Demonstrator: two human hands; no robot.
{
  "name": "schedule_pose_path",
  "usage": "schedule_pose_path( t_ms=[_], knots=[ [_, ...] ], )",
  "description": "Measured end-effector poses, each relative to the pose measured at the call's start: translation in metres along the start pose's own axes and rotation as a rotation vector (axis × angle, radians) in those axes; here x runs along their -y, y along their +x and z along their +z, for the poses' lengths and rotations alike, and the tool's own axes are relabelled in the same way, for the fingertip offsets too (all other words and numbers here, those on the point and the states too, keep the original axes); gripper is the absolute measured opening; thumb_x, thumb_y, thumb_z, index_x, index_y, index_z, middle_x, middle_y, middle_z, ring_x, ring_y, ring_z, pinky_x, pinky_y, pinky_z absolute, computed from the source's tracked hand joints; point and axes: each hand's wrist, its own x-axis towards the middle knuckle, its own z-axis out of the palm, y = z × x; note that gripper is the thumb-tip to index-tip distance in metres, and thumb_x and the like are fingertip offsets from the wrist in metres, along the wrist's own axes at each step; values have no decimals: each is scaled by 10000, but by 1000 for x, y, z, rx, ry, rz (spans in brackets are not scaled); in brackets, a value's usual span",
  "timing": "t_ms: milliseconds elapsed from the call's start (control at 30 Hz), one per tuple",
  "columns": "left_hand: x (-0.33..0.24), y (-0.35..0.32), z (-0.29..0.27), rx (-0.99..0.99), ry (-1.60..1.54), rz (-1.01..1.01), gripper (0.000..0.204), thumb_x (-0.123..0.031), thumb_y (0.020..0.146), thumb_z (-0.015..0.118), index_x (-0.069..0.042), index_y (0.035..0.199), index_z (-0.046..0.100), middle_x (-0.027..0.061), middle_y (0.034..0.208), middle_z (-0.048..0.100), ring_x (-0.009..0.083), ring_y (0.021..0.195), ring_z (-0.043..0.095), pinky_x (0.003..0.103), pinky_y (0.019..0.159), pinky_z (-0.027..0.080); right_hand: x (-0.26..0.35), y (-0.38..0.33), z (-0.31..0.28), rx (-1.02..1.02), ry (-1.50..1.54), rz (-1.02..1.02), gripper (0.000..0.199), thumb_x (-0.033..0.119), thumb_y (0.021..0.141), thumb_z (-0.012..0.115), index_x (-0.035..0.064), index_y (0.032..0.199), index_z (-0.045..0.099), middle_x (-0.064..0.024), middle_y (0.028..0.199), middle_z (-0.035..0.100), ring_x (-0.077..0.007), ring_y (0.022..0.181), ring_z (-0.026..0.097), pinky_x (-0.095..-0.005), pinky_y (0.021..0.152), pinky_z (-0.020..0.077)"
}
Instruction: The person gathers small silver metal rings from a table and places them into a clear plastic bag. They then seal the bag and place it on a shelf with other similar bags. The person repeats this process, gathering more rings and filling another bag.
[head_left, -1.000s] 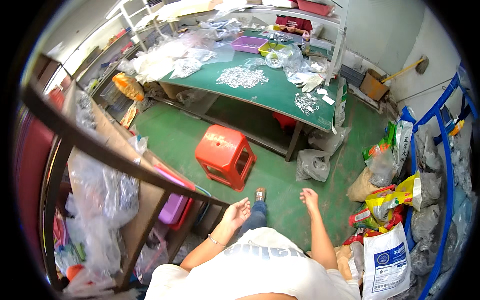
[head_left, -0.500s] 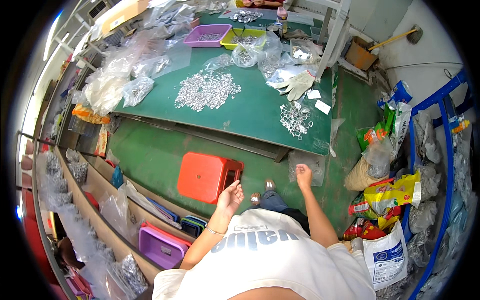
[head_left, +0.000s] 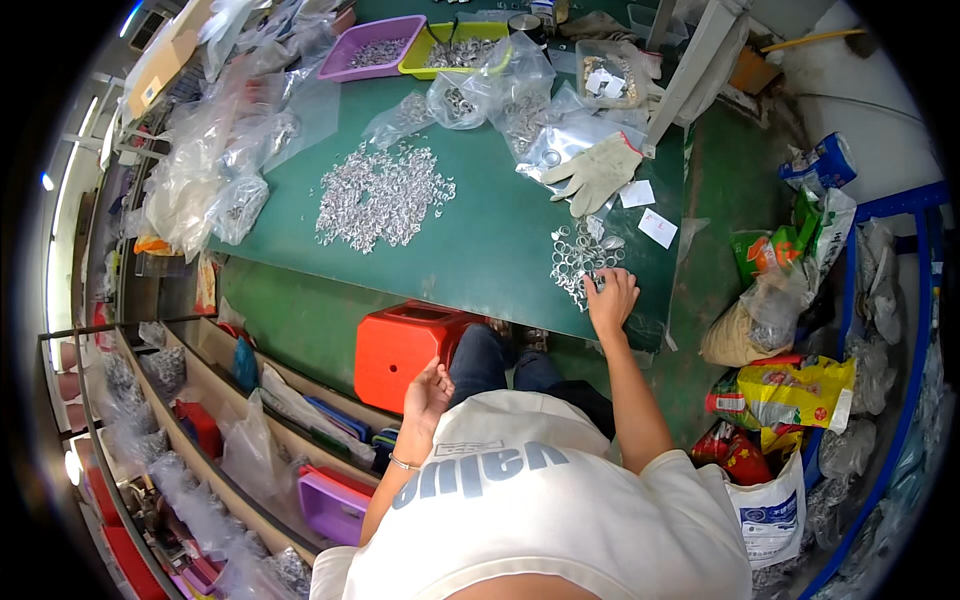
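Note:
My right hand [head_left: 612, 300] reaches the front right of the green table [head_left: 480, 200], its fingertips apart and touching the near side of a small pile of metal rings [head_left: 572, 258]. I see no ring lifted in it. My left hand [head_left: 428, 392] hangs in front of the table beside a red plastic stool [head_left: 400, 350], its fingers loosely bent and nothing visible in them. Left of the rings lies a wide heap of small silvery metal parts [head_left: 385, 195]. Just behind the rings are a pale work glove [head_left: 597, 172] and white paper slips [head_left: 657, 228].
At the back stand a purple tray [head_left: 330, 68] and a yellow-green tray [head_left: 412, 70] of metal parts. Clear plastic bags [head_left: 235, 205] crowd the table's left. Wooden shelving [head_left: 215, 425] runs along my left; a blue rack [head_left: 852, 330] and filled sacks [head_left: 790, 390] stand right.
I have moved closer to the table. My right hand has gone forward from above the floor to the ring pile. My left hand has shifted slightly left, still beside the stool.

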Motion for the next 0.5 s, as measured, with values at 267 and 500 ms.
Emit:
schedule_pose_path(
  t_ms=[267, 500],
  knots=[
    [-17, 18, 41, -23, 41, 2, 250, -105, 906, 439, -41, 1127, 535, 29, 880, 585, 117, 759, 560, 272, 701, 466, 0, 14, 3, 35, 447, 226, 124, 172, 790, 667, 53, 808, 639, -26, 853, 575, -187, 773, 521, -329, 671, 386],
    [-36, 28, 83, 32, 173, 10, 274, -116, 916, 426, -40, 1170, 498, 32, 890, 570, 124, 777, 549, 275, 718, 463, 17, 23, -38, 454, 1688, 999, 141, 116, 905, 546, -10, 945, 595, -51, 837, 579, -100, 660, 507, -228, 581, 391]
  ],
)
